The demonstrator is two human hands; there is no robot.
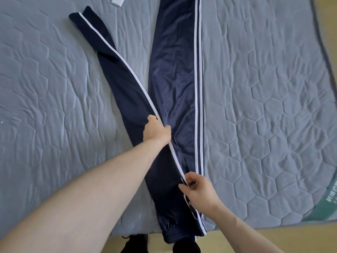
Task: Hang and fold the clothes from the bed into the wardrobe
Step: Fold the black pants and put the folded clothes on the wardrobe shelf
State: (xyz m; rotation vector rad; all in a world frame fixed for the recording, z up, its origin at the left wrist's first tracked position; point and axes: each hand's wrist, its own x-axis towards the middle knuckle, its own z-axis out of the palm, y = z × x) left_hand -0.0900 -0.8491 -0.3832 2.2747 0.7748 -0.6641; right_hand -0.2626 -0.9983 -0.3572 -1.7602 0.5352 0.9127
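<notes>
Navy track trousers (pixel 173 73) with white side stripes lie lengthwise on the bed, waistband at the near edge. One leg lies straight along the middle; the other leg (pixel 113 70) angles off to the far left. My left hand (pixel 156 130) grips the angled leg's striped edge about mid-thigh. My right hand (pixel 200 190) pinches the same white-striped edge closer to the waistband, near a pocket opening.
The grey quilted mattress (pixel 264 106) fills the view. A white object (pixel 118 0) pokes in at the far top edge. The wooden floor (pixel 273 238) shows along the near side and right, with dark shoes below the waistband.
</notes>
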